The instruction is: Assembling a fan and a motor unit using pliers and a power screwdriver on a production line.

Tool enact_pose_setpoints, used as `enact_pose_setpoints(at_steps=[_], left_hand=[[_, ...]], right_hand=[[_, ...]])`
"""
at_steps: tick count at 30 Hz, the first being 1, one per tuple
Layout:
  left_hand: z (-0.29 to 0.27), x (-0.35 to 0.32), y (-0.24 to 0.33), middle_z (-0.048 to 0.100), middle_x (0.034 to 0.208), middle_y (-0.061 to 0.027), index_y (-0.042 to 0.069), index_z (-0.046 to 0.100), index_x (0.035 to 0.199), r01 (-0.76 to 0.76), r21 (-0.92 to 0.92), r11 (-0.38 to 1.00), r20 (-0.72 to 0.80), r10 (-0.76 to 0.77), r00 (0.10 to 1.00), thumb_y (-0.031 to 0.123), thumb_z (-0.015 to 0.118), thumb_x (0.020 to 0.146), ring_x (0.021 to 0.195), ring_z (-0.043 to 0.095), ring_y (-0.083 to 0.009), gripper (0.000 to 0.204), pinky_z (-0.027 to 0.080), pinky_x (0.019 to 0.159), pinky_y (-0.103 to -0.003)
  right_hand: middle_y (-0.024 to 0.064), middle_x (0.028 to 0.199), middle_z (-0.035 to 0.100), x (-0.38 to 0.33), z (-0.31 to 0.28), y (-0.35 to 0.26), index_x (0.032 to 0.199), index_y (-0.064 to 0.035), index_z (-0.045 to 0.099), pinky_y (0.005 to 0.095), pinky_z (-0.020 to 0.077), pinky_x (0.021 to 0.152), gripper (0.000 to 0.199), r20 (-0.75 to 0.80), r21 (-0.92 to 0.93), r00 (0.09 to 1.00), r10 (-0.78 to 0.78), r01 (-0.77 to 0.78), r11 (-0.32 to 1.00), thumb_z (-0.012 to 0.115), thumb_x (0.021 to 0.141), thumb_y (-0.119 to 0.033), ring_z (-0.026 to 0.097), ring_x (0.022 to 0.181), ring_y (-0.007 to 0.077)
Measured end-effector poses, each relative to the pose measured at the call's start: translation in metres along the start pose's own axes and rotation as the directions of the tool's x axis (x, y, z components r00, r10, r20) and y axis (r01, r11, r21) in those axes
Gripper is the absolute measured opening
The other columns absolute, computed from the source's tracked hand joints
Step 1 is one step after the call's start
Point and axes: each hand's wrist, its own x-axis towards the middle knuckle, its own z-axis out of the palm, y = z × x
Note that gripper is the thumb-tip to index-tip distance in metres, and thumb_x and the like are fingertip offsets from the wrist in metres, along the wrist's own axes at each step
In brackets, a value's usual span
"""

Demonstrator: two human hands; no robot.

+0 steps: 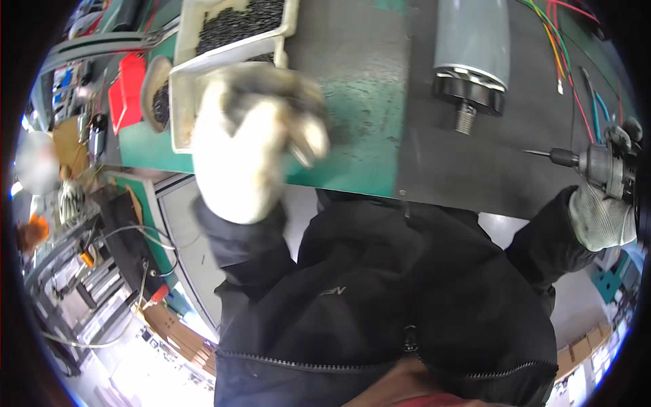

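Note:
My left hand (254, 139), in a dirty white work glove, hovers blurred just below a white tray (182, 102) full of small dark screws; its fingers are curled, and whether they pinch anything I cannot tell. My right hand (602, 216), also gloved, grips a powered screwdriver (597, 163) at the right edge, its thin bit pointing left over the dark mat (461, 176). A grey cylindrical motor (472, 51) with a black end cap and threaded shaft lies on the mat between the hands.
The green workbench (359, 88) carries coloured wires (566, 61) at the far right and a red bin (127, 91) at the left. Racks, cables and cardboard boxes fill the floor area at the lower left.

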Motion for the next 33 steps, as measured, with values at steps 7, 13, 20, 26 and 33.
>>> enact_pose_setpoints(at_steps=[7, 13, 20, 26, 33], left_hand=[[0.098, -0.006, -0.092, 0.061, 0.105, -0.0081, 0.004, 0.057, 0.117, 0.579, -0.699, 0.42, 0.546, -0.209, 0.811, 0.027, 0.06, 0.095, 0.061, 0.041, -0.0033, 0.032, 0.035, 0.054, -0.019], [0.109, -0.015, -0.09, 0.062, 0.093, -0.0047, 0.004, 0.059, 0.111, 0.607, -0.678, 0.414, 0.55, -0.262, 0.793, 0.033, 0.059, 0.095, 0.052, 0.036, -0.0014, 0.033, 0.033, 0.049, -0.017], [0.111, -0.02, -0.077, 0.055, 0.079, -0.0016, 0.007, 0.057, 0.097, 0.591, -0.621, 0.515, 0.425, -0.412, 0.806, 0.036, 0.065, 0.091, 0.045, 0.032, -0.001, 0.031, 0.031, 0.046, -0.018], [0.107, -0.02, -0.066, 0.048, 0.069, 0.0003, 0.009, 0.05, 0.084, 0.699, -0.387, 0.602, 0.469, -0.524, 0.711, 0.048, 0.055, 0.094, 0.04, 0.027, -0.003, 0.04, 0.032, 0.045, -0.02], [0.105, -0.007, -0.105, 0.063, 0.112, -0.0152, 0.012, 0.043, 0.132, 0.674, -0.576, 0.463, 0.45, -0.509, 0.734, 0.046, 0.046, 0.098, 0.064, 0.055, -0.0111, 0.048, 0.046, 0.054, -0.023]], right_hand=[[0.0239, 0.089, 0.065, -0.008, 0.021, 0.012, 0.104, 0.0112, 0.058, 0.0422, 0.0485, 0.058, 0.039, 0.103, 0.029, 0.976, -0.191, 0.189, 0.982, 0.044, 0.093, -0.024, 0.054, 0.061, 0.0242], [0.0248, 0.092, 0.065, -0.026, 0.023, 0.009, 0.107, 0.0116, 0.056, 0.0423, 0.051, 0.058, 0.039, 0.109, 0.017, 0.976, -0.19, 0.189, 0.982, 0.046, 0.093, -0.024, 0.058, 0.064, 0.0269], [0.0259, 0.094, 0.065, -0.02, 0.024, 0.022, 0.111, 0.012, 0.053, 0.0424, 0.0539, 0.059, 0.04, 0.132, -0.007, 0.97, -0.202, 0.205, 0.979, 0.049, 0.093, -0.024, 0.061, 0.067, 0.0301], [0.0269, 0.097, 0.066, -0.016, 0.031, 0.032, 0.115, 0.0124, 0.052, 0.0426, 0.0563, 0.059, 0.042, 0.154, -0.032, 0.968, -0.2, 0.207, 0.978, 0.052, 0.093, -0.024, 0.065, 0.07, 0.0328], [0.028, 0.099, 0.066, -0.001, 0.027, 0.046, 0.119, 0.0129, 0.049, 0.0427, 0.0592, 0.059, 0.045, 0.217, -0.18, 0.949, -0.23, 0.271, 0.946, 0.055, 0.092, -0.024, 0.068, 0.074, 0.0359]])
